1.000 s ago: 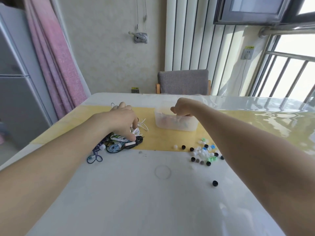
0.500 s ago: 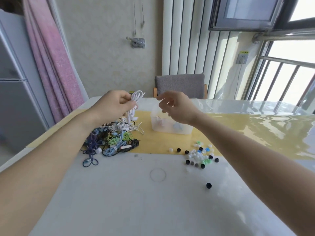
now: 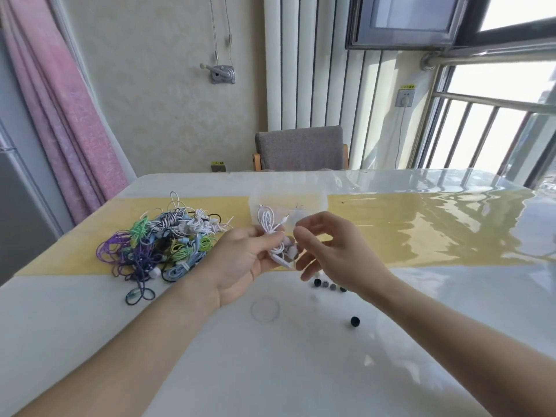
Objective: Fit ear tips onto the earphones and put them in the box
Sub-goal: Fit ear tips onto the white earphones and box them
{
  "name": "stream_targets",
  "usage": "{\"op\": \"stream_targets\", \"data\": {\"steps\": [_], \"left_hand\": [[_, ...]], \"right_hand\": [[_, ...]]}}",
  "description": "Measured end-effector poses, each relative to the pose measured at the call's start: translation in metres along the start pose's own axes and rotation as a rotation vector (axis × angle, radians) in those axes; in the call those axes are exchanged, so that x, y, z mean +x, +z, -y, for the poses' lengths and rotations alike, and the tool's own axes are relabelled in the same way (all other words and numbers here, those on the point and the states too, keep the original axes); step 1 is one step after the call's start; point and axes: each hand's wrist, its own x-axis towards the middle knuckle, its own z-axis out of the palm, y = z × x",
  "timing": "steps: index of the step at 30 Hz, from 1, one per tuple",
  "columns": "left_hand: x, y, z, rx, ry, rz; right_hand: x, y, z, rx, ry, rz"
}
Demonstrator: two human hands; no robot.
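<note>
- The left hand [image 3: 245, 260], palm up, is raised in front of the clear plastic box [image 3: 288, 206]; its thumb and fingers grasp a coiled bundle of white wired earphones [image 3: 272, 233].
- The cord loops stand up above that hand, before the box's near wall; the earbuds and a small inline piece hang at its fingertips.
- The right hand [image 3: 334, 251] is just right of the bundle, fingers loosely curled and spread, thumb and forefinger close to the plug end; whether they pinch it I cannot tell.
- Left of the box lies a tangled heap of coloured earphone cords [image 3: 164, 245] on the white glossy surface [image 3: 210, 356].
- A few small dark and grey ear tips [image 3: 325, 283] lie nearer than the box, partly hidden under the right hand; one black ear tip [image 3: 355, 321] lies apart, nearer still.
</note>
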Motion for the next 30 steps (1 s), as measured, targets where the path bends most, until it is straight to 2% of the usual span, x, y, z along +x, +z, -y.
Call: {"op": "stream_targets", "data": {"steps": [2,4,7,12,17,25,30], "left_hand": [[-0.001,0.003,0.014,0.031,0.04,-0.116],[-0.002,0.005,0.024,0.031,0.079,-0.169],[-0.007,0.008,0.033,0.004,0.141,-0.151],[-0.01,0.008,0.039,0.148,0.213,-0.158],[-0.013,0.006,0.043,0.198,0.232,-0.132],[-0.014,0.006,0.037,0.137,0.141,-0.1],[-0.015,0.005,0.032,0.08,0.077,-0.041]], "right_hand": [[-0.01,-0.005,-0.005,-0.093,-0.05,-0.022],[-0.017,-0.007,-0.011,-0.122,-0.085,0.022],[-0.02,-0.008,-0.018,-0.099,-0.085,0.065],[-0.019,-0.012,-0.022,-0.119,-0.113,0.053],[-0.018,-0.016,-0.022,-0.016,-0.082,0.059],[-0.019,-0.018,-0.022,-0.037,-0.177,0.135],[-0.018,-0.021,-0.021,-0.139,-0.259,0.154]]}}
